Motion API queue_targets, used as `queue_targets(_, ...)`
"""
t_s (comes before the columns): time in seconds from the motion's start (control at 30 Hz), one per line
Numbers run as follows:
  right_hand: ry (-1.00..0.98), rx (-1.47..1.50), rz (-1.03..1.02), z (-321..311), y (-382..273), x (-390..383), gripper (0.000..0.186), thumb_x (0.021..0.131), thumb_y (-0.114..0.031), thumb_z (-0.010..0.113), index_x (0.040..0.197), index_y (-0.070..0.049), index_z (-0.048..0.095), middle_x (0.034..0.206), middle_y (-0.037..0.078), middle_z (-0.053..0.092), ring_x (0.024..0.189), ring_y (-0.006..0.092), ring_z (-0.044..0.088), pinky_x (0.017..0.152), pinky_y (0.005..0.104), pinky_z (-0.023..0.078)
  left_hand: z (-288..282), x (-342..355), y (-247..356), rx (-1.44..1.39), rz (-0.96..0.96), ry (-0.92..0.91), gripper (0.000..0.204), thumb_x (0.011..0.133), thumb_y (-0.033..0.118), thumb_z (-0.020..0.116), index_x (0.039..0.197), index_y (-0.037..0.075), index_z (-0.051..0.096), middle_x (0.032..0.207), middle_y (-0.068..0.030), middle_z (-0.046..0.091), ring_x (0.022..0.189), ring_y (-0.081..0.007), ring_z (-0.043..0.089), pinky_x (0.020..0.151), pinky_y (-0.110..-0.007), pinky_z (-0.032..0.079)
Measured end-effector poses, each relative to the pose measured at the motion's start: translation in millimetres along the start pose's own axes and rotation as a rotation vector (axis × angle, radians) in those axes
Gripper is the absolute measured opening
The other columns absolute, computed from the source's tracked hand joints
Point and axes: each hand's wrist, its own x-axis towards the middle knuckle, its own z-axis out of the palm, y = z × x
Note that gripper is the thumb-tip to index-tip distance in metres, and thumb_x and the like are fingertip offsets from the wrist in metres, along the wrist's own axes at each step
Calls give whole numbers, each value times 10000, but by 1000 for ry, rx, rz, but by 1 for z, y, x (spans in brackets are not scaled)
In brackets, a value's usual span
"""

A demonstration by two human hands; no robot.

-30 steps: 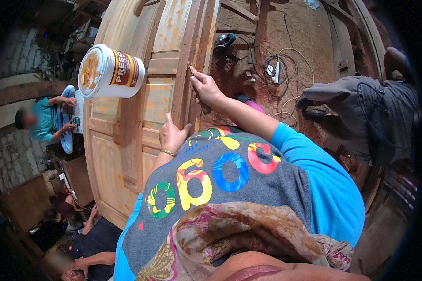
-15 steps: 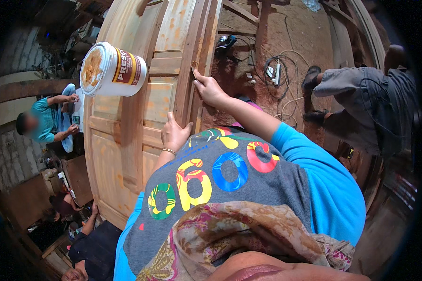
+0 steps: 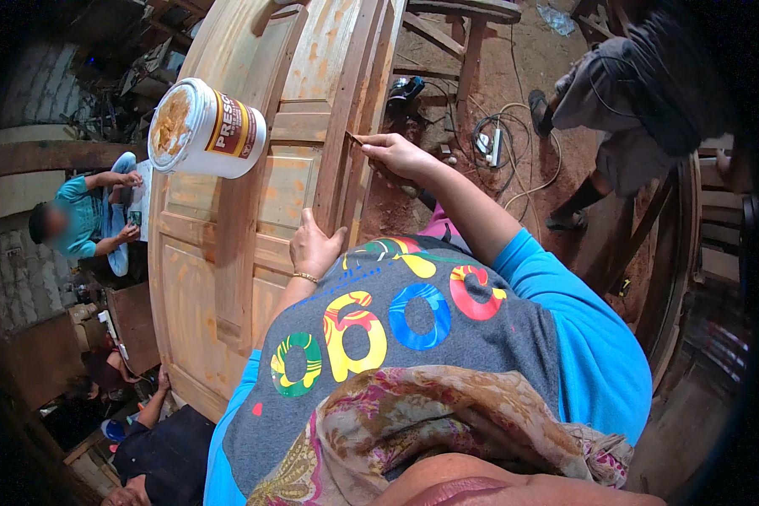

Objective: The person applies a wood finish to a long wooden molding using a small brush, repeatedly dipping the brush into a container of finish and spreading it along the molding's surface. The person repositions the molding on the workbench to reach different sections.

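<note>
Right hand: right hand [image 3: 399, 155], arm stretched forward and left across the body, wrist slightly bent; fingers clenched around a small flat scraper blade [image 3: 356, 140], its tip pressed to the raised edge moulding of the door.
Left hand: left hand [image 3: 314, 246], elbow bent close to the torso, palm resting flat on the door panel just below the moulding; fingers released and spread, grasping nothing; a thin bracelet [image 3: 305, 277] circles the wrist.
Workpiece: wooden door [image 3: 219, 244], unfinished and pale, lying flat with recessed panels and patches of darker filler; it fills the centre-left of the view.
Container: white tub [image 3: 204, 128] with a red label, lying on its side on the door, open mouth showing tan paste; well apart from both hands, to the upper left.
Surroundings, floor: reddish dirt floor [image 3: 514, 93] with a coiled cable and power strip [image 3: 495, 148] beyond the right hand.
Surroundings, people: standing person in grey clothes [image 3: 624, 101] at upper right; seated person in a teal shirt [image 3: 80, 218] at far left; another person [image 3: 156, 455] crouched at lower left.
Obstruction: wearer's own grey and blue shirt [image 3: 413, 337] hides the near edge of the door.
</note>
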Motion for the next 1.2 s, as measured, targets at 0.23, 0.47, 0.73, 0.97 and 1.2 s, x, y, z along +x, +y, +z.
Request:
queue_targets(0.23,-93,-39,69,-3,-2,-2,414,1026,-246,476,1422,-123,483,674,-17,504,529,96,518,428,281,479,-8,-4,7,-23,-29,-17,745,738,400,788,1242,18,394,946,-284,664,906,-446,654,786,-515,518)
queue_targets(0.47,-377,-77,116,-56,-42,-17,412,1024,-225,489,1426,-135,479,799,-6,584,645,85,563,521,258,508,-6,-10,-2,-52,-10,15,748,744,424,782,1269,46,405,938,-267,669,916,-435,655,790,-511,517)
queue_targets(0.73,101,-561,-170,-158,-115,56,387,1016,-233,513,1389,-128,527,779,7,621,599,78,521,539,244,455,-32,-22,10,-80,-181,-102,850,707,573,774,1262,43,408,949,-251,672,906,-425,659,769,-502,528)
queue_targets(0.97,86,-897,-104,-175,-167,146,360,993,-202,532,1350,-180,578,738,43,631,614,128,579,571,305,498,-20,-17,22,-120,-356,101,862,695,572,782,1289,66,415,933,-236,680,890,-409,669,752,-482,537)
queue_targets(1.2,166,-1338,-122,-147,-171,147,398,1031,-358,399,1302,-146,599,998,186,688,1009,388,646,857,444,492,-30,-38,14,-133,-303,128,692,709,552,775,1122,55,531,893,-213,684,875,-393,671,716,-480,534)
